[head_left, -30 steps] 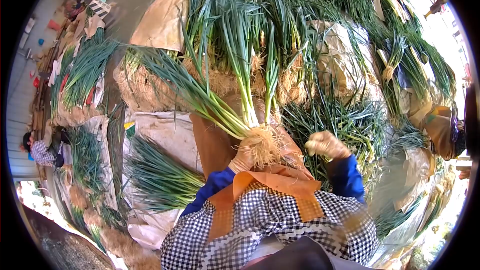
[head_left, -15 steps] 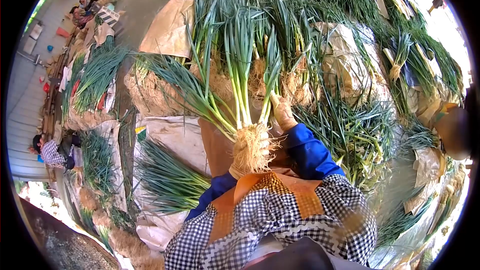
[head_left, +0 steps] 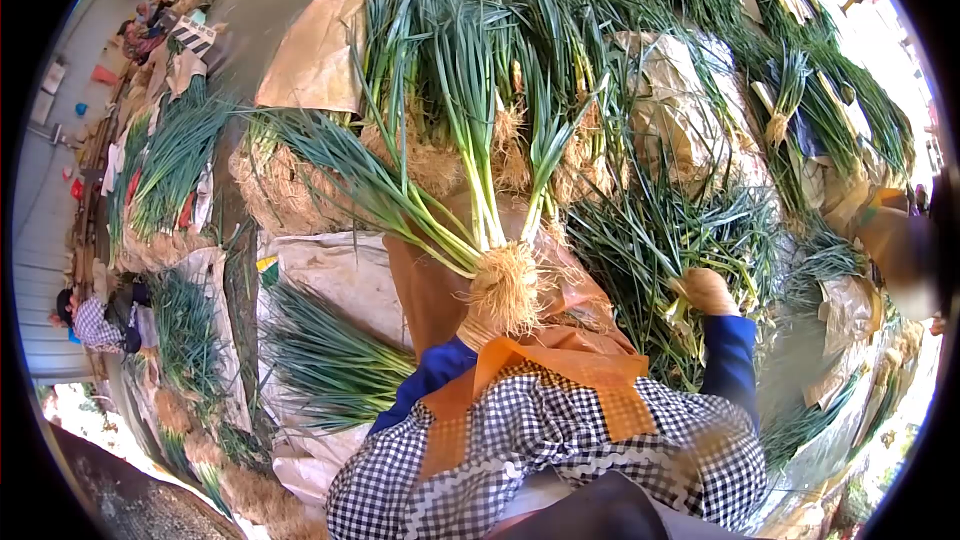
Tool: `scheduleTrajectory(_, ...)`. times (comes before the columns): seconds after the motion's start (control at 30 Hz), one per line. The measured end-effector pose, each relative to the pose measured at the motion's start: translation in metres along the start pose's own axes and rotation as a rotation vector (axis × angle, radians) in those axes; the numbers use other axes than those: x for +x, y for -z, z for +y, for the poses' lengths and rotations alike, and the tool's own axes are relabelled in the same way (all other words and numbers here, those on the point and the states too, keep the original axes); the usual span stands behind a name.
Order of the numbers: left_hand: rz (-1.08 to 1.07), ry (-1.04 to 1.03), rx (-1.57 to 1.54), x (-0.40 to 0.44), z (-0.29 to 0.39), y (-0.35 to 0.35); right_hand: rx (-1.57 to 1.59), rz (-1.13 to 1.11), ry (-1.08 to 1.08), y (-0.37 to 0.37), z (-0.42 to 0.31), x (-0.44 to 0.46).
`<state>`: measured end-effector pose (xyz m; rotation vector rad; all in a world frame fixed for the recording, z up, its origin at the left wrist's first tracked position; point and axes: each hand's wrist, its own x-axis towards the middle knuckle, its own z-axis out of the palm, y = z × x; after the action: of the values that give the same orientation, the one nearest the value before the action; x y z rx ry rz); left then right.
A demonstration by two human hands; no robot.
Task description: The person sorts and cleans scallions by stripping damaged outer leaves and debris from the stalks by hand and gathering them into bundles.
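Note:
My left hand (head_left: 481,328) is closed around the root end of a bunch of green garlic (head_left: 485,200). Pale, tangled roots (head_left: 506,285) hang over the fingers and hide most of them. The long green leaves fan away from me, towards more bunches. Off to the right, my right hand (head_left: 706,292) rests at a loose heap of green leaves (head_left: 690,230). Its fingers are curled at a pale leaf scrap (head_left: 678,308), with the fingertips partly hidden.
Rooted bunches (head_left: 410,155) stand in a row ahead, beside a tan sack piece (head_left: 318,55). Brown sheeting (head_left: 425,285) lies before me. More cut greens (head_left: 330,355) lie on white sacking (head_left: 340,265) at left. Another person (head_left: 100,318) sits far left.
My right hand has left the bunch's stalks and moved right and towards me, to the leaf heap. My left hand still holds the bunch in nearly the same place.

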<state>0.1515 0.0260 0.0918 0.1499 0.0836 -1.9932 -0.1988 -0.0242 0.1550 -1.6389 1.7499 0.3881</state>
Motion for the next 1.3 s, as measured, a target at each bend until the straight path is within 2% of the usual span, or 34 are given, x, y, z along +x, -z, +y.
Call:
scheduleTrajectory(0.03,-0.006,0.004,-0.008,0.0,0.002,-0.001,-0.585,0.073,-0.077,-0.008,-0.003,0.011)
scheduleTrajectory(0.07,-0.011,0.007,-0.009,0.001,0.004,-0.003,-0.28,0.275,0.144,-0.018,-0.007,0.025)
scheduleTrajectory(0.1,-0.02,0.001,-0.018,-0.001,0.005,-0.003,0.173,0.304,0.302,-0.018,-0.042,0.034)
scheduleTrajectory(0.13,-0.017,0.0,-0.026,-0.003,0.004,-0.002,0.46,0.249,0.369,-0.015,-0.082,0.037)
scheduleTrajectory(0.17,-0.024,-0.003,-0.032,-0.004,0.006,-0.004,0.548,0.35,0.483,-0.032,-0.107,0.06)
scheduleTrajectory(0.23,-0.038,0.002,-0.046,-0.008,0.007,-0.009,0.423,0.452,0.564,-0.039,-0.157,0.09)
scheduleTrajectory(0.3,-0.05,-0.006,-0.061,-0.013,0.011,-0.013,0.61,0.118,0.685,-0.029,-0.19,0.101)
scheduleTrajectory(0.33,-0.056,-0.011,-0.068,-0.018,0.013,-0.015,0.897,-0.264,0.654,-0.033,-0.2,0.118)
scheduleTrajectory(0.37,-0.065,-0.01,-0.081,-0.022,0.016,-0.016,1.046,-0.291,0.671,-0.039,-0.196,0.127)
scheduleTrajectory(0.43,-0.084,0.009,-0.099,-0.03,0.025,-0.016,1.239,-0.151,0.612,-0.021,-0.194,0.111)
scheduleTrajectory(0.47,-0.093,0.026,-0.11,-0.034,0.031,-0.014,1.564,-0.159,0.599,-0.014,-0.178,0.105)
scheduleTrajectory(0.5,-0.064,0.004,-0.099,-0.042,0.031,-0.027,1.886,-0.183,0.677,-0.02,-0.144,0.133)
scheduleTrajectory(0.53,-0.035,-0.018,-0.086,-0.05,0.031,-0.041,1.785,0.137,0.573,0.011,-0.131,0.096)
scheduleTrajectory(0.57,-0.108,0.07,-0.225,-0.052,0.036,-0.046,1.925,0.171,0.803,0.008,-0.085,0.116)
scheduleTrajectory(0.6,-0.123,0.13,-0.248,-0.056,0.045,-0.039,1.242,0.832,0.675,0.009,-0.041,0.128)
scheduleTrajectory(0.67,0.023,0.048,-0.047,-0.071,0.049,-0.057,0.459,1.328,0.482,0.005,-0.014,0.124)
scheduleTrajectory(0.73,0.094,0.013,0.062,-0.077,0.051,-0.062,0.227,0.756,0.078,0.007,-0.017,0.101)
scheduleTrajectory(0.77,0.023,0.1,-0.03,-0.079,0.05,-0.063,0.436,0.699,0.271,-0.008,-0.042,0.097)
scheduleTrajectory(0.8,-0.044,0.187,-0.123,-0.083,0.047,-0.066,0.728,0.533,0.418,-0.015,-0.085,0.072)
scheduleTrajectory(0.83,-0.036,0.18,-0.121,-0.089,0.044,-0.072,0.708,0.619,0.665,-0.031,-0.12,0.067)
scheduleTrajectory(0.87,0.048,0.101,0.035,-0.094,0.043,-0.08,0.38,0.696,0.937,-0.026,-0.15,0.058)
scheduleTrajectory(0.9,0.135,0.016,0.188,-0.097,0.044,-0.083,0.2,0.733,1.174,-0.009,-0.186,0.04)
scheduleTrajectory(0.93,0.125,0.044,0.182,-0.105,0.05,-0.076,0.073,0.899,1.225,-0.013,-0.206,0.053)
scheduleTrajectory(0.97,0.132,0.032,0.186,-0.114,0.053,-0.083,0.184,0.928,1.214,-0.015,-0.23,0.07)
scheduleTrajectory(1.0,0.229,0.042,0.267,-0.122,0.055,-0.095,0.27,0.847,1.062,-0.01,-0.25,0.082)
scheduleTrajectory(1.03,0.325,0.053,0.346,-0.13,0.058,-0.103,0.199,0.747,0.933,-0.002,-0.269,0.096)
scheduleTrajectory(1.07,0.28,0.088,0.356,-0.139,0.063,-0.101,-0.082,0.628,0.91,0.01,-0.285,0.098)
scheduleTrajectory(1.1,0.288,0.069,0.379,-0.145,0.063,-0.107,-0.099,0.664,1.173,-0.008,-0.289,0.144)
scheduleTrajectory(1.13,0.354,0.025,0.397,-0.15,0.065,-0.111,-0.318,0.639,1.115,-0.005,-0.301,0.164)
scheduleTrajectory(1.17,0.416,-0.017,0.414,-0.162,0.067,-0.119,-0.718,1.033,1.175,-0.007,-0.292,0.211)
scheduleTrajectory(1.2,0.355,-0.045,0.436,-0.17,0.07,-0.125,0.139,0.686,0.831,0.022,-0.281,0.196)
scheduleTrajectory(1.23,0.336,-0.078,0.432,-0.181,0.071,-0.132,0.228,0.735,0.778,0.034,-0.252,0.248)
scheduleTrajectory(1.3,0.422,-0.215,0.41,-0.196,0.07,-0.152,0.81,0.628,0.322,0.088,-0.197,0.176)
